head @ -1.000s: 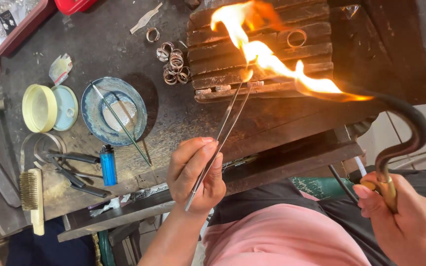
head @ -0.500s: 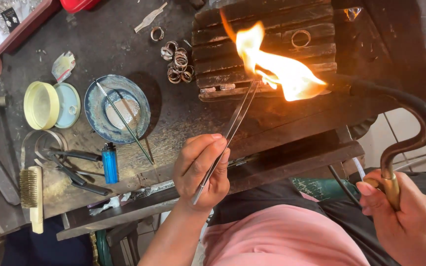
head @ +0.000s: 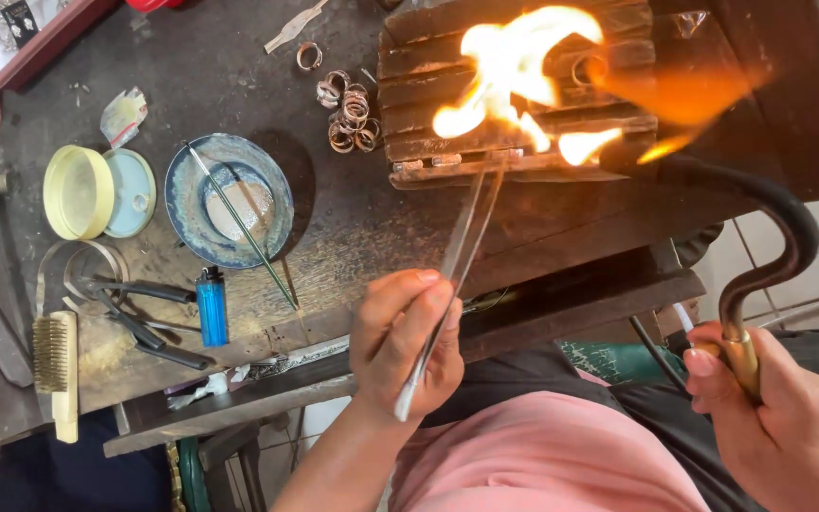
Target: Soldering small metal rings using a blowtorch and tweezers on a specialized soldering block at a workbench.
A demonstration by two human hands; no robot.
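Blue dish (head: 229, 201): we see it on the dark bench with a thin rod lying across it.
Yellow lid (head: 78, 192): beside a pale blue lid, left of the dish.
Blue lighter (head: 211, 306): we find it below the dish, next to black-handled pliers (head: 139, 318).
Wire brush (head: 55, 365): at the bench's left edge.
Metal rings (head: 348, 109): a loose heap we see above the dish.

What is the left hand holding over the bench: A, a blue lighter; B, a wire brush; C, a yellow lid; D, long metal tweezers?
D: the left hand pinches long metal tweezers whose tips reach the flame on the block, while the lighter, brush and lid lie on the bench.
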